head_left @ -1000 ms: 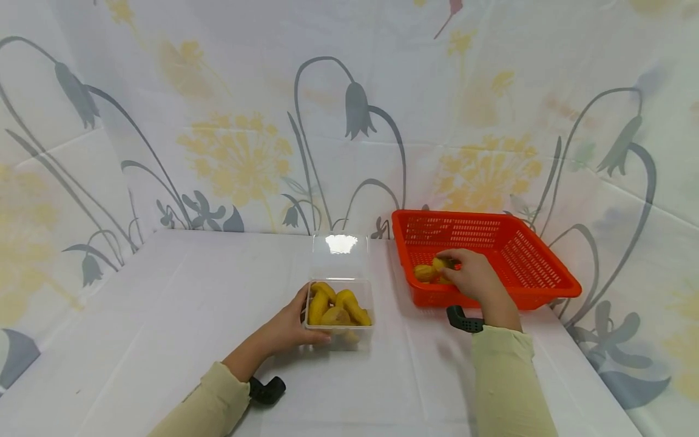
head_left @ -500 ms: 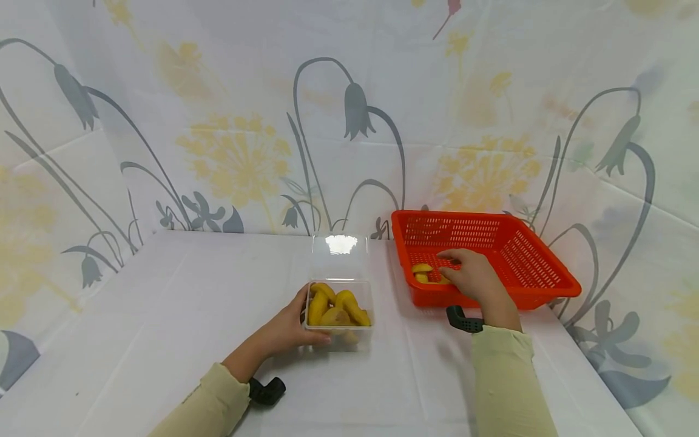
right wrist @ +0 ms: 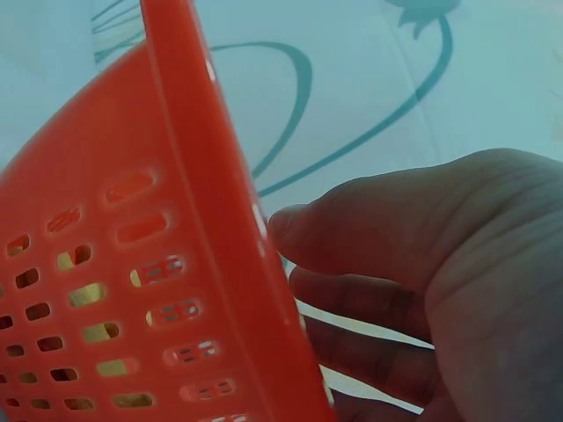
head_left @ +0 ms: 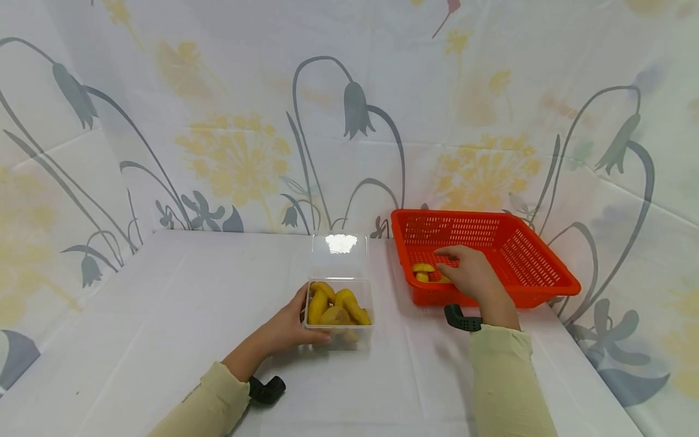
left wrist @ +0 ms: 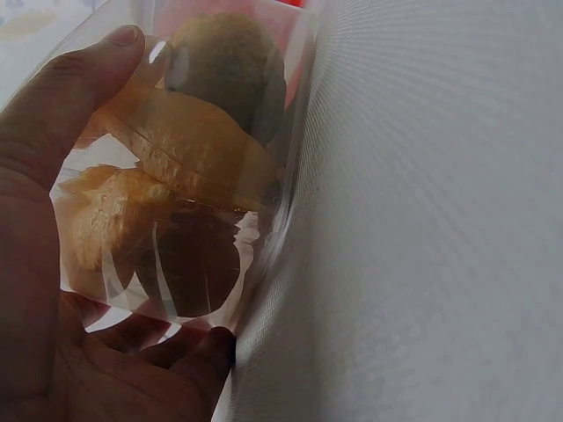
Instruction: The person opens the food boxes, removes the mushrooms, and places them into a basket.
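Observation:
A clear plastic box point(head_left: 340, 338), its lid point(head_left: 340, 258) folded back, stands on the table with several yellow mushroom-like pieces point(head_left: 330, 317) inside. My left hand point(head_left: 281, 331) grips the box's left side, thumb along the front wall. In the left wrist view, brownish rounded pieces point(left wrist: 189, 145) show through the plastic, and the fingers curl under its end. My right hand point(head_left: 472, 276) hovers over the red basket point(head_left: 546, 291), thumb and fingers apart, with nothing seen between them. A yellow mushroom point(head_left: 423, 271) lies near the basket's left wall; another yellow bit beside it is partly hidden by the hand.
The red slotted basket stands at the right back of the table, its rim point(right wrist: 215, 176) raised close to my right hand. White cloth covers the table point(head_left: 207, 291). A flower-printed curtain point(head_left: 246, 91) hangs behind and at both sides.
A second ago my right fingers held a yellow mushroom in the basket. They have let go of it, and it now sits at the left wall. My left hand stays on the box.

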